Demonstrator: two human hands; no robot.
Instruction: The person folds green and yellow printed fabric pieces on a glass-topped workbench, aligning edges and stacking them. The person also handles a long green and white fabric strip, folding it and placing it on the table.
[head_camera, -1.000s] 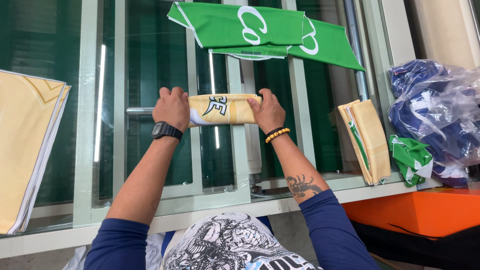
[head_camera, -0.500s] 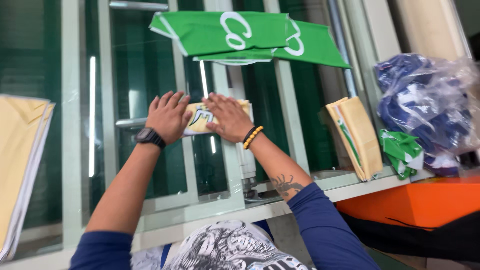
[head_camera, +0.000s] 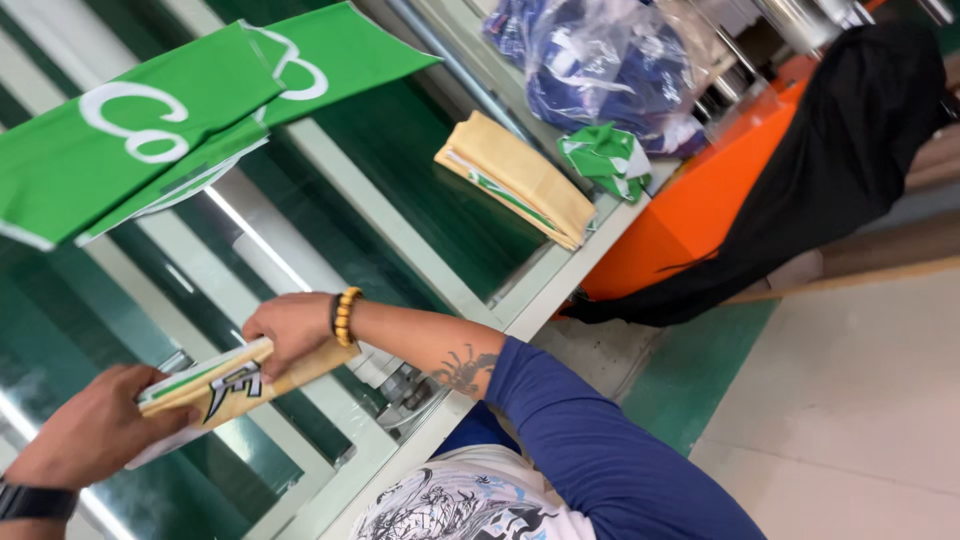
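Both hands hold a folded yellow garment (head_camera: 230, 385) with a black and white emblem, lifted above a green glass table with white frame bars (head_camera: 400, 235). My left hand (head_camera: 90, 425), with a black watch at the wrist, grips its left end. My right hand (head_camera: 290, 330), with a yellow bead bracelet, grips its right end from above. Past the hands, a folded green garment (head_camera: 170, 115) with white markings lies on the glass.
A stack of folded yellow garments (head_camera: 515, 178) and a crumpled green one (head_camera: 605, 158) lie near the table's right end. Blue garments in clear plastic (head_camera: 610, 65) sit behind them. An orange block (head_camera: 690, 215) and black cloth (head_camera: 830, 160) stand beside the tiled floor (head_camera: 850, 400).
The folded yellow garment has come off the table, lifted toward me in both hands. The view has tilted and swung right, bringing the floor and the black cloth into sight.
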